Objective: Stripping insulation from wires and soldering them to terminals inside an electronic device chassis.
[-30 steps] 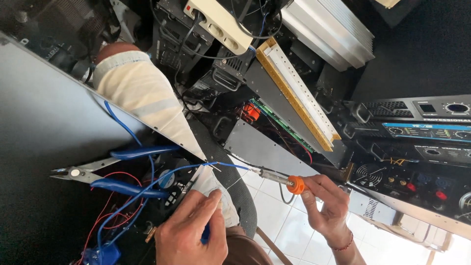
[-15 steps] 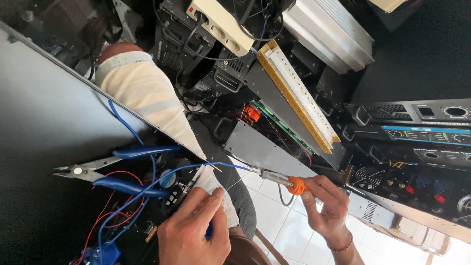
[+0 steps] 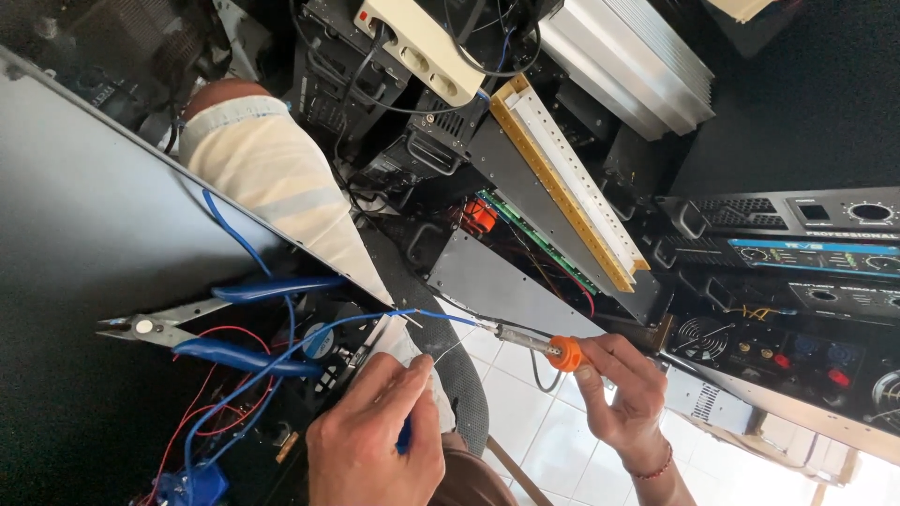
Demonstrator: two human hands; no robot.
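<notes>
My right hand [image 3: 626,389] grips a soldering iron [image 3: 539,343] with an orange collar, its tip touching the bare end of a blue wire [image 3: 375,320]. My left hand [image 3: 375,436] pinches a thin strand of solder wire [image 3: 448,350] and also holds a blue-handled item, close beneath the iron's tip. Blue-handled cutters [image 3: 211,323] lie on the dark panel [image 3: 84,215] to the left, jaws pointing left. Red wires [image 3: 202,398] and more blue wires run under the cutters.
My knee in light ripped jeans [image 3: 272,183] rests behind the panel. A cream power strip [image 3: 417,47], a long cream and yellow rack strip [image 3: 567,183], black amplifier units [image 3: 797,248] and a ribbed metal heatsink [image 3: 628,56] crowd the floor. White tiles [image 3: 525,412] show below.
The view has shifted slightly. Both hands stay almost still, the iron's tip remaining at the blue wire's end.
</notes>
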